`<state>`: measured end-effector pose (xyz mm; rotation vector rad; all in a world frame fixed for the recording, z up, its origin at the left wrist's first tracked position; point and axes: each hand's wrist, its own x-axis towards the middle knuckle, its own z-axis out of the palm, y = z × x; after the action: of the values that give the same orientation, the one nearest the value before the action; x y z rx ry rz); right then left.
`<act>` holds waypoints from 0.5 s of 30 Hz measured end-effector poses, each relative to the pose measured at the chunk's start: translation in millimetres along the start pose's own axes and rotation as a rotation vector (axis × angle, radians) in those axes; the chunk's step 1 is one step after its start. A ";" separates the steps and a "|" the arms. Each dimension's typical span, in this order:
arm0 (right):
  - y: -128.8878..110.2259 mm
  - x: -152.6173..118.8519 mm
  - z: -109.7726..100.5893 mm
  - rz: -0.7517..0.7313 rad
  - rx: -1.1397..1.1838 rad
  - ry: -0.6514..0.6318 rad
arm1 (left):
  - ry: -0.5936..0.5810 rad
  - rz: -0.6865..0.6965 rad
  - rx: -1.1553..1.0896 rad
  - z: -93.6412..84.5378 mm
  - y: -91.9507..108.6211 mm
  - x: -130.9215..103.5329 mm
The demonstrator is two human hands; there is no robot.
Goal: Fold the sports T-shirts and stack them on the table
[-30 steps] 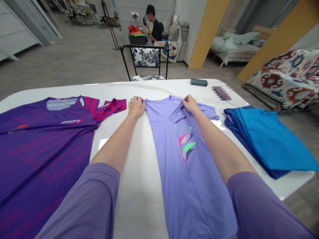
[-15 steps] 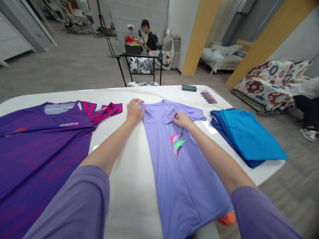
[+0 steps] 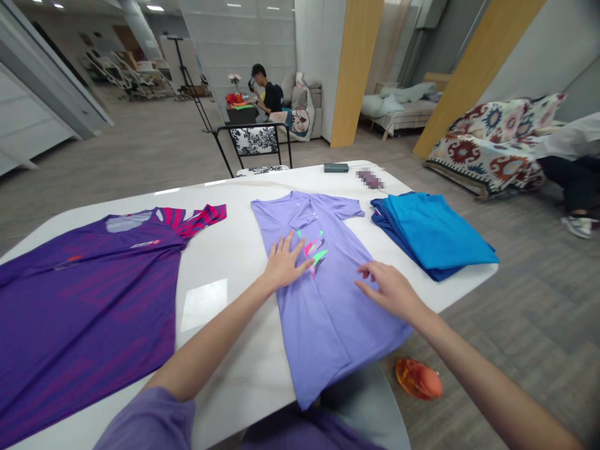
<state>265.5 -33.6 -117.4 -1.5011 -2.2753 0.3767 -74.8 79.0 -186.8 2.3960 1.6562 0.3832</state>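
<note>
1. Lavender T-shirt (image 3: 344,303): middle of white table (image 3: 253,362), hem overhanging near edge
2. Left hand (image 3: 284,262): fingers spread, on T-shirt
3. Right hand (image 3: 391,287): fingers curled, thumb apart, over T-shirt; contact unclear
4. Purple jersey (image 3: 117,300): table's left
5. Folded blue garments (image 3: 434,228): table's right

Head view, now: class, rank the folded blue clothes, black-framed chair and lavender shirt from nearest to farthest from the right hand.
1. Lavender shirt: beneath the right hand.
2. Folded blue clothes: ahead, to the right.
3. Black-framed chair: beyond the table.
</note>
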 end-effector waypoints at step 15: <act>-58.2 -171.8 45.0 -0.386 0.098 -0.141 | -0.089 -0.111 0.168 1.1 -9.7 -32.9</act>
<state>257.9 -215.0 -162.0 -0.9842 -2.5450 0.4826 -94.1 51.6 -194.1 2.3826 1.8368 0.1212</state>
